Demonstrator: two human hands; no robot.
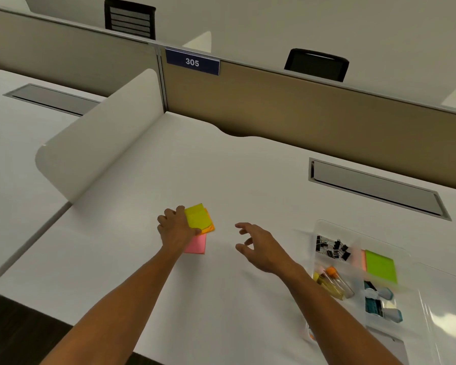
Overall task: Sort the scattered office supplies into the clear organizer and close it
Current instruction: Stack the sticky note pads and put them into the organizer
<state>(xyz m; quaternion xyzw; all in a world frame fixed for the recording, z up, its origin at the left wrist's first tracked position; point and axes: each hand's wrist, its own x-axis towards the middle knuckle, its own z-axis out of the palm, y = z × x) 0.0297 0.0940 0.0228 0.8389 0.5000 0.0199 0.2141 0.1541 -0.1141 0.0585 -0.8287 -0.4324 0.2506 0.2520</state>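
Note:
My left hand (174,225) grips a yellow sticky-note pad (198,216) that lies over an orange pad (209,225) on the white desk. A pink pad (196,244) sits partly under my wrist. My right hand (258,246) hovers to the right of the pads with fingers spread and holds nothing. The clear organizer (319,227) stands open at the right. It holds black binder clips (332,249), a green pad (381,267), small tubes (336,281) and teal correction tapes (383,302). Its clear lid (448,299) lies open to the right.
A white divider panel (100,143) rises at the left of the desk. A beige partition (313,117) with a "305" sign (192,61) closes the back. A grey cable hatch (374,189) is set into the desk behind the organizer.

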